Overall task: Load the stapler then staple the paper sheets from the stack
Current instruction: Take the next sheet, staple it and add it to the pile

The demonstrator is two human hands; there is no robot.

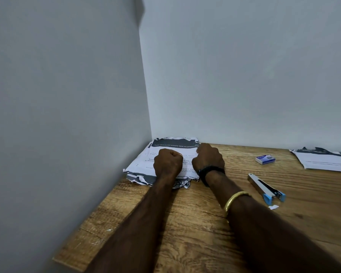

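Mostly bare wood grain across the table point(185, 223), set into a corner of two plain walls. Pushed into that corner, the stack point(165, 152) of printed sheets with torn, ragged edges, lying flat. Off at the far right edge, a second pile point(327, 160) of similar sheets, partly cut off by the frame. On the stack, both hands side by side: left hand point(168, 163) balled into a fist, knuckles up, fingers curled under and hidden, so cannot tell whether anything is pinched inside; right hand point(209, 156) also curled shut at the stack's right edge, fingertips hidden, possibly gripping sheets, not clear. Further down that forearm, a dark wristband point(211, 171) and a gold bangle point(235, 200). To the right of both hands, well apart from them, the stapler point(267, 189), lying untouched on the table, long axis running diagonally from far-left to near-right, blue end nearest the viewer, metal end pointing away; whether loaded, cannot tell. Beyond it, near the back wall, a small staple box point(264, 159). Just by the blue end, a tiny paper scrap point(273, 207). Clearly nearer the stapler: the right hand, so likely the one to reach rightward and back for it, with loading seemingly not yet begun.
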